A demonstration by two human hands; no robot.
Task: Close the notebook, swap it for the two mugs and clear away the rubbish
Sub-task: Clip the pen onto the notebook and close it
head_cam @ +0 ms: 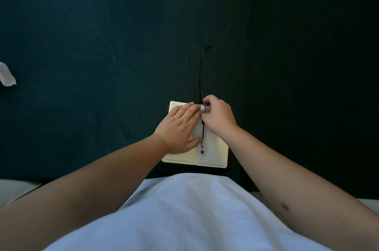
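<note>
A small lined notebook (213,148) lies open on the dark cloth just in front of my body. A black pen (202,140) rests along its centre fold, tip towards me. The notebook's thin dark ribbon (201,70) trails away from its top edge across the cloth. My left hand (178,129) lies flat on the left page, with its fingertips reaching the top of the fold. My right hand (220,116) is curled over the top of the right page, thumb and fingers pinched on the pen's upper end. No mugs are in view.
A crumpled piece of white paper (7,75) lies at the far left edge of the dark cloth (102,45), which covers the whole surface. A pale strip shows at the cloth's near edge on both sides of my white shirt.
</note>
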